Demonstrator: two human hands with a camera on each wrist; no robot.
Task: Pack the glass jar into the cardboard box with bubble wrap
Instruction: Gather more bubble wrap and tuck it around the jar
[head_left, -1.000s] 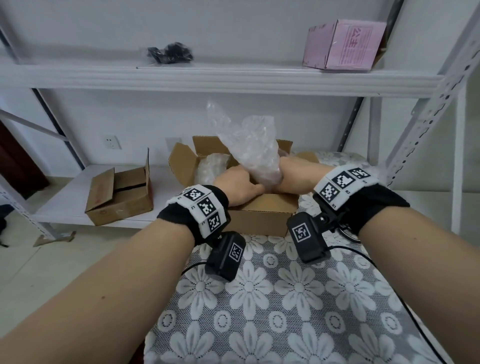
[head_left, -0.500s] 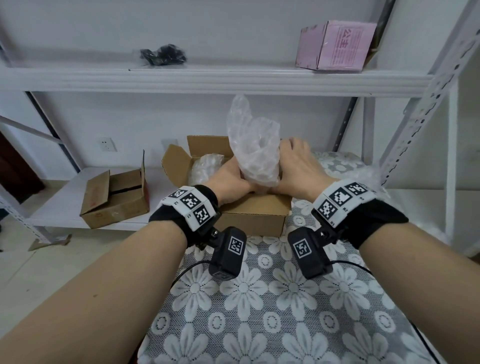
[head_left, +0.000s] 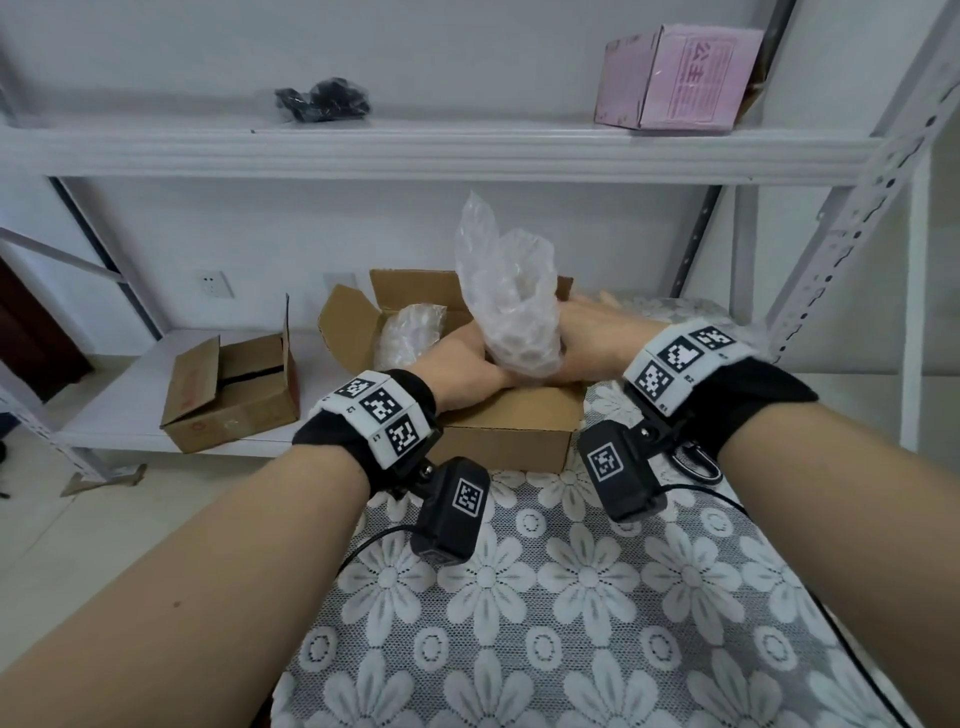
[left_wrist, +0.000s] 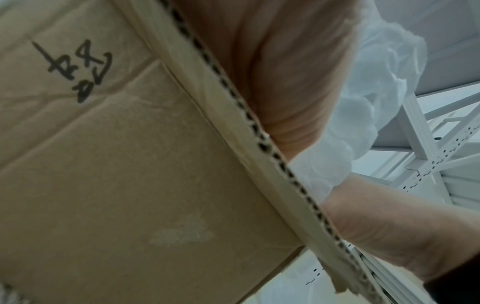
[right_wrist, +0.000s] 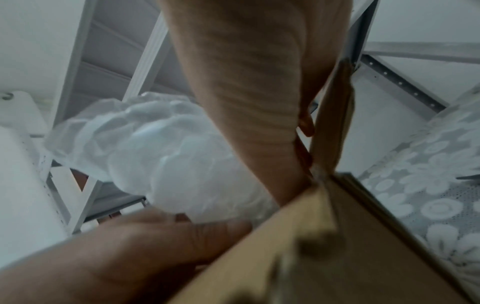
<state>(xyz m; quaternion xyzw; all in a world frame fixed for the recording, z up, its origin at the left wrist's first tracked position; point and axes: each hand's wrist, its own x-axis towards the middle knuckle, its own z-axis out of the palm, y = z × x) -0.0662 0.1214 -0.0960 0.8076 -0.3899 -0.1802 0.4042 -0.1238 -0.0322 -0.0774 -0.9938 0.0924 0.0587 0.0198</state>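
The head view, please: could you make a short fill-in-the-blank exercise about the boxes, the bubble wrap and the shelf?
1. The bubble wrap sticks up out of the open cardboard box, between the left hand and the ____ hand.
2. On the top shelf stands a ____ box.
3. The open cardboard box rests on a cloth printed with white ____.
4. A second cardboard box stands on the lower shelf to the ____ of the open one.

Missing words: right; pink; flowers; left
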